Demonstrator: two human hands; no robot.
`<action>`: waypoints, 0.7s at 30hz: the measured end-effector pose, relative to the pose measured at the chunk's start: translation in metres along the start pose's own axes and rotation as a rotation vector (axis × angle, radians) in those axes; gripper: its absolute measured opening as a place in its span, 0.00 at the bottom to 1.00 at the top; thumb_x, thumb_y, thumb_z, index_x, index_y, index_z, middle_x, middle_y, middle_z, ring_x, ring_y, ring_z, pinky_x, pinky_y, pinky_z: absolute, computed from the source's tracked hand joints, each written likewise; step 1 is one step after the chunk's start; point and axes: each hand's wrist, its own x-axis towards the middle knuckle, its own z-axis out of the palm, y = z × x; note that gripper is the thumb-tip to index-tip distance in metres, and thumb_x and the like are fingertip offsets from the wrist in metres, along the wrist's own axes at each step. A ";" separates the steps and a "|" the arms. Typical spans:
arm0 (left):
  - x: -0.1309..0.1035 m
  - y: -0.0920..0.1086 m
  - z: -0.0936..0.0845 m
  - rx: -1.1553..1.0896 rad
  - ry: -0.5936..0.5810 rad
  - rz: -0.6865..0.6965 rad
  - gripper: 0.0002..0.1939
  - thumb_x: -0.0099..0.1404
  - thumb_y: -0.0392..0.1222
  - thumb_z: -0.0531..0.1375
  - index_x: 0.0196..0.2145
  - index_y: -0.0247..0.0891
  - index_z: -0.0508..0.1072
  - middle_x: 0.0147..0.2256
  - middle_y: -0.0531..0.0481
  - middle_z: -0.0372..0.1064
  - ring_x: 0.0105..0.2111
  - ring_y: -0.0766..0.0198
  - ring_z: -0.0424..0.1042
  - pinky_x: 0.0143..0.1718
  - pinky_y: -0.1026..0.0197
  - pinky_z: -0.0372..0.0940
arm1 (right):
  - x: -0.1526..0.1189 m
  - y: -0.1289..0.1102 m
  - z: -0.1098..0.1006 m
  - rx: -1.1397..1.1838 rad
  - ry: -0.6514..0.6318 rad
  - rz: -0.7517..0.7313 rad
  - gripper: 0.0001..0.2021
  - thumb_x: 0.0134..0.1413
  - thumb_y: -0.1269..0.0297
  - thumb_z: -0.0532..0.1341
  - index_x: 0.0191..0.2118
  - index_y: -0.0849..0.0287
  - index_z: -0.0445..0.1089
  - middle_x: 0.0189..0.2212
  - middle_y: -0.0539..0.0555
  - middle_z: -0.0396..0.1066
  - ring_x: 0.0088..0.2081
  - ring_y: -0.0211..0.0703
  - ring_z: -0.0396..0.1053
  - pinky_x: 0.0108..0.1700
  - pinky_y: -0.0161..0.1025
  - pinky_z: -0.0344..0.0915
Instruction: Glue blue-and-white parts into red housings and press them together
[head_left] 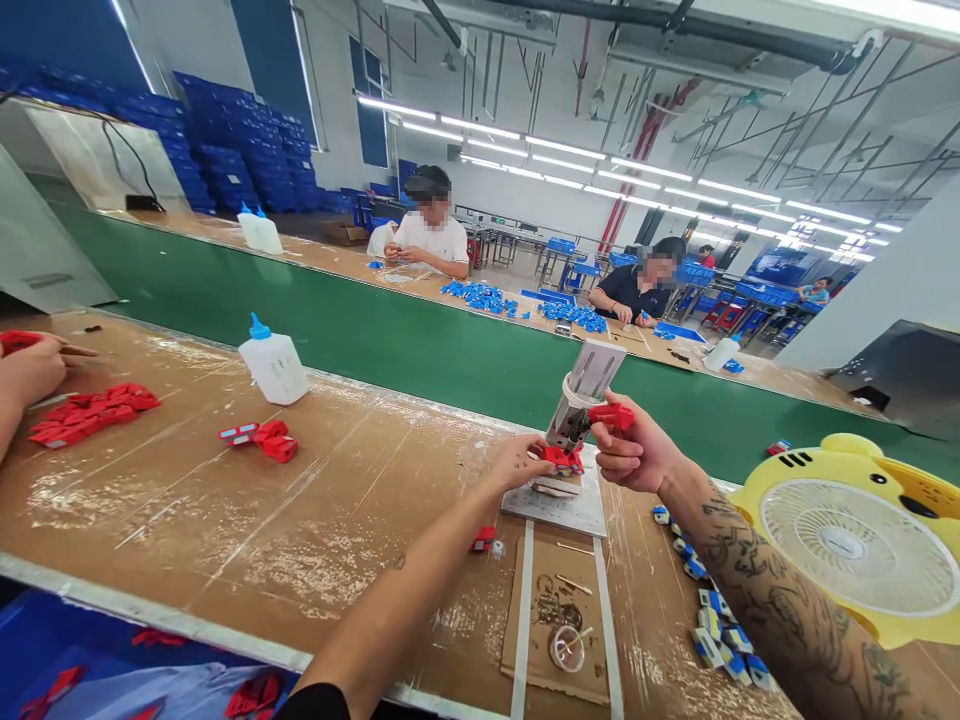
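A metal stand [592, 375] with a flat base plate rises in front of me on the brown bench. My left hand [521, 462] pinches a red toy-like piece [564, 460] low on the stand, above the base. Higher up, at the right side of the stand, my right hand [634, 445] has its fingers wrapped round a red part [613, 415], beside a dark mechanism on the stand. Below the base, a cardboard sheet [544, 640] bears thin sticks and a small clear cup [567, 649]. Another red piece [484, 539] lies left of the sheet.
A yellow fan [840, 545] stands at the right, near blue and white pieces [724, 635]. Left are a white bottle [274, 368], red pieces [274, 440], a red pile [97, 412] and another person's hand [34, 370]. Two people sit beyond the green belt [360, 325].
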 end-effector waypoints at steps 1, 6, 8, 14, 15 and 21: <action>0.003 0.002 0.006 0.002 -0.011 0.004 0.11 0.49 0.39 0.69 0.33 0.38 0.79 0.32 0.50 0.80 0.36 0.55 0.78 0.39 0.57 0.71 | -0.001 0.000 0.000 -0.001 -0.004 0.007 0.30 0.53 0.33 0.54 0.17 0.54 0.61 0.06 0.37 0.37 0.12 0.30 0.34 0.17 0.31 0.40; 0.005 0.004 0.022 0.018 -0.037 0.021 0.12 0.50 0.37 0.68 0.35 0.38 0.79 0.32 0.50 0.80 0.35 0.55 0.78 0.39 0.58 0.71 | -0.010 0.029 0.007 -0.030 0.023 0.010 0.24 0.45 0.37 0.61 0.19 0.55 0.66 0.06 0.38 0.45 0.11 0.30 0.39 0.16 0.32 0.39; 0.003 0.002 0.021 0.031 -0.026 0.029 0.11 0.52 0.37 0.67 0.36 0.38 0.80 0.35 0.49 0.81 0.37 0.55 0.78 0.42 0.57 0.71 | -0.012 0.045 0.010 -0.046 0.063 -0.001 0.21 0.41 0.42 0.64 0.20 0.57 0.67 0.07 0.39 0.48 0.12 0.30 0.41 0.16 0.32 0.39; -0.001 -0.001 0.015 0.058 -0.008 0.042 0.11 0.55 0.40 0.66 0.37 0.38 0.80 0.38 0.48 0.81 0.40 0.53 0.77 0.46 0.55 0.70 | -0.007 0.069 0.017 -0.114 0.170 -0.036 0.15 0.39 0.52 0.63 0.18 0.56 0.64 0.09 0.39 0.48 0.14 0.29 0.41 0.18 0.32 0.37; -0.001 -0.001 0.014 0.057 -0.009 0.043 0.11 0.55 0.40 0.66 0.38 0.38 0.80 0.38 0.48 0.81 0.40 0.53 0.77 0.45 0.55 0.70 | -0.006 0.070 0.018 -0.129 0.180 -0.042 0.15 0.39 0.52 0.62 0.17 0.56 0.63 0.09 0.40 0.49 0.14 0.29 0.41 0.18 0.32 0.37; -0.001 -0.002 0.014 0.034 -0.017 0.050 0.11 0.55 0.39 0.66 0.38 0.37 0.80 0.38 0.47 0.82 0.39 0.54 0.78 0.43 0.56 0.71 | -0.002 0.071 0.014 -0.250 0.208 -0.049 0.15 0.41 0.50 0.58 0.17 0.53 0.58 0.11 0.42 0.50 0.15 0.31 0.43 0.18 0.34 0.41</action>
